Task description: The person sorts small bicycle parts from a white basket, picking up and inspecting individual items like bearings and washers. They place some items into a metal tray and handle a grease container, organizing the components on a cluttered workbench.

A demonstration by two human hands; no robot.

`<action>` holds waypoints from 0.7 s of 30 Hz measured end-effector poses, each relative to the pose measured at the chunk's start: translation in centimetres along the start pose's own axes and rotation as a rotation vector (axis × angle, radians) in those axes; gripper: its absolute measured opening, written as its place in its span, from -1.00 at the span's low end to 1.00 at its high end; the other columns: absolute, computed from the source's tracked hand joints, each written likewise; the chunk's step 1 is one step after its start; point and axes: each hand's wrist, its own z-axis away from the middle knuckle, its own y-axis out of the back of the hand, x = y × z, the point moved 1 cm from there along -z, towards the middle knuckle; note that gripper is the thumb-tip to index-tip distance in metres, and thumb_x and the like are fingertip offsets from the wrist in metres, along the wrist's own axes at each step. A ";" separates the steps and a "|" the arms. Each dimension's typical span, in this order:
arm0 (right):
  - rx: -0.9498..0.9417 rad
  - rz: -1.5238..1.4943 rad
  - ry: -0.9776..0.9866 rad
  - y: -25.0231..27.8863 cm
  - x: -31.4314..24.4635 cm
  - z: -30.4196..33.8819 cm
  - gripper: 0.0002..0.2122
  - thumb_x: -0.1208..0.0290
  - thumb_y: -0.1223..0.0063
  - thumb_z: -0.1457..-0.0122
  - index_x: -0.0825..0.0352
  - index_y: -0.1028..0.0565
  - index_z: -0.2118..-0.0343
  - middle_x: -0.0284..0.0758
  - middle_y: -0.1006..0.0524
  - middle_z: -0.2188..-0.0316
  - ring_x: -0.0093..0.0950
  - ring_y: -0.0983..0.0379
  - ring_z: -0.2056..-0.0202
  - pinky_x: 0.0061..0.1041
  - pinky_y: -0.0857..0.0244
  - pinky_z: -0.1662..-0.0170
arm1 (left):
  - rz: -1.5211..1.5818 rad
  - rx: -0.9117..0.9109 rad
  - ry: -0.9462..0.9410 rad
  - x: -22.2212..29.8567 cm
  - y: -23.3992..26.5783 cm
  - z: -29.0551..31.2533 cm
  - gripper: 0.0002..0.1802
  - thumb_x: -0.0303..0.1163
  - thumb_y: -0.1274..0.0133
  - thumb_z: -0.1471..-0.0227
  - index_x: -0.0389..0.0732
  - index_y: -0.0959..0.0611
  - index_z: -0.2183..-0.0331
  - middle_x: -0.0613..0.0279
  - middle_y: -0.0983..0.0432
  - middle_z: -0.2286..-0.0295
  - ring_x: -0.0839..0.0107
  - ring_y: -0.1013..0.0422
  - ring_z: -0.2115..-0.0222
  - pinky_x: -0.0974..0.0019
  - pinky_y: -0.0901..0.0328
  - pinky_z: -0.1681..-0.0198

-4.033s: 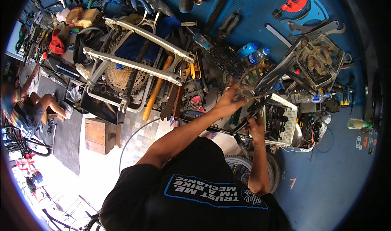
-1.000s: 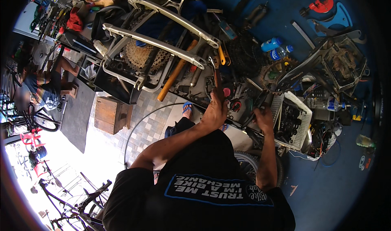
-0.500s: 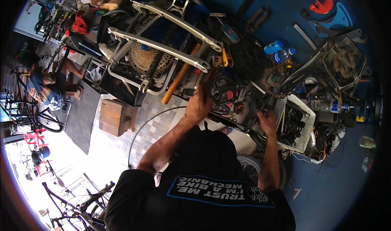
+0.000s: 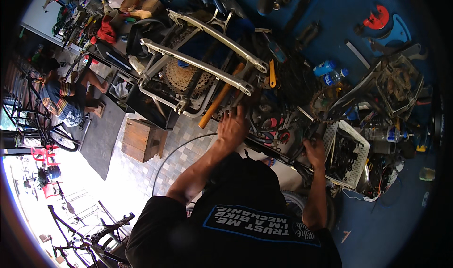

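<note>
1. Far to the left, a seated person (image 4: pixel 59 95) in a striped shirt is on the floor beside a bicycle wheel (image 4: pixel 56 138), well apart from the work.
2. Next comes a wooden box (image 4: pixel 138 139) on the tiled floor, just below a cluttered surface (image 4: pixel 141 102).
3. On that surface lie a silver bicycle frame (image 4: pixel 203 62) and a toothed sprocket cluster (image 4: pixel 186 79), with an orange tool handle (image 4: pixel 219 100) slanting beneath the frame.
4. The left hand (image 4: pixel 232 126) reaches among the dark parts near the lower end of the orange handle, fingers spread and loose; whether it grips anything cannot be told.
5. The right hand (image 4: pixel 315 151) is curled around a thin dark bar (image 4: pixel 302 143) just beside a white plastic basket (image 4: pixel 361 150).
6. Above the basket stand two blue bottles (image 4: pixel 330 72).
</note>
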 end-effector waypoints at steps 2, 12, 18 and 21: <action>0.011 0.019 0.007 -0.1 0.0 0.0 -0.56 0.35 -0.23 -0.30 0.53 -0.40 -0.11 -0.26 -0.59 0.50 -0.54 -0.48 0.66 -0.47 -0.34 0.61 | -0.104 -0.153 0.002 2.0 1.3 0.0 -0.33 -0.32 -0.08 -0.22 -0.23 -0.34 -0.30 -0.44 -0.26 -0.24 -0.31 -0.20 -0.29 -0.30 -0.16 -0.31; 0.013 -0.003 0.026 -0.2 0.5 -0.2 -0.57 0.35 -0.24 -0.29 0.47 -0.42 -0.11 -0.26 -0.60 0.48 -0.54 -0.49 0.65 -0.50 -0.34 0.62 | -0.206 -0.336 -0.457 3.9 -2.4 -1.2 -0.26 -0.01 -0.16 -0.23 -0.07 -0.37 -0.32 -0.10 -0.41 -0.23 -0.17 -0.18 -0.37 -0.30 0.05 -0.46; 0.018 -0.008 0.010 -0.2 1.1 -0.3 -0.56 0.35 -0.25 -0.27 0.48 -0.42 -0.12 -0.26 -0.60 0.48 -0.52 -0.50 0.65 -0.49 -0.36 0.61 | -0.180 -0.346 -0.578 1.7 -3.0 -2.5 -0.21 0.02 -0.18 -0.21 0.09 -0.32 -0.37 -0.09 -0.39 -0.24 -0.20 -0.15 -0.39 -0.31 0.09 -0.48; 0.007 -0.034 -0.002 0.0 0.6 0.1 -0.54 0.34 -0.26 -0.26 0.48 -0.42 -0.12 -0.26 -0.60 0.48 -0.51 -0.51 0.65 -0.47 -0.37 0.60 | -0.169 -0.318 -0.641 1.4 -2.2 -3.0 -0.33 0.05 -0.24 -0.16 0.12 -0.50 -0.24 -0.02 -0.43 -0.21 -0.21 -0.20 -0.34 -0.33 0.00 -0.43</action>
